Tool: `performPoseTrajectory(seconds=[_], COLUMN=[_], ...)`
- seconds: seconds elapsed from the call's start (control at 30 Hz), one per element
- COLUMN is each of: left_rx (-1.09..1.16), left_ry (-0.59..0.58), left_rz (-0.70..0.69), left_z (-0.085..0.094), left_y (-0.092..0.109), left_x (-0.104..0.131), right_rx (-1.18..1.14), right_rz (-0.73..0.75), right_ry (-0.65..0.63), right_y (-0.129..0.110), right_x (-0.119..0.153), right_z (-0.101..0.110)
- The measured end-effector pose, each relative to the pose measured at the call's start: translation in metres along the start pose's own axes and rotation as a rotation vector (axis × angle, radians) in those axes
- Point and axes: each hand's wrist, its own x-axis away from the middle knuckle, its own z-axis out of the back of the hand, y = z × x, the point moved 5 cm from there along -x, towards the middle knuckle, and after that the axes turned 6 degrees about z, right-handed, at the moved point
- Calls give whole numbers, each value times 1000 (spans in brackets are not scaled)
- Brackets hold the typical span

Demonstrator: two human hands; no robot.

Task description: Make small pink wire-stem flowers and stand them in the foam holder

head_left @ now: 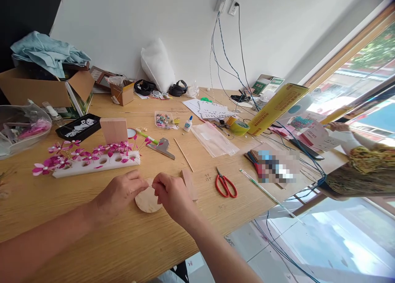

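Observation:
Over a round wooden disc (148, 201) on the table, my two hands almost meet at the fingertips. My left hand (125, 189) has its fingers pinched together at the disc's upper left; anything between them is too small to make out. Curled and pinched, my right hand (171, 194) is above the disc's right side, and what it holds is also too small to tell. A small wooden block (189, 185) lies just behind my right hand. Magenta wire flowers (88, 155) rest on a white foam strip (108, 164) with holes, behind my left hand.
Red-handled scissors (226, 186), a thin wooden stick (183, 154) and a metal clip (162, 148) lie on the table (92, 250). Farther back are a glue bottle (188, 124), a bead box (164, 120) and a plastic bag (214, 139). A person's sleeve (370, 163) is at right.

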Motion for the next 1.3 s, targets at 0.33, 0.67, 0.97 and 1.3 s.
performPoseTrajectory(seconds=[0.33,0.67,0.97,1.3], left_rx=[367,780,810,1175], left_ry=[16,-343,-244,-352], left_rz=[417,633,671,820], left_z=[50,-2,-1,-9], left_y=[0,2,-8,-12], left_x=[-19,-12,-13,-3], right_rx=[706,638,472,512], right_rz=[478,463,157,668], right_ry=[-45,25,32,72], right_y=[-29,-29,-12,-38], right_x=[13,17,3,33], right_z=[6,8,15,20])
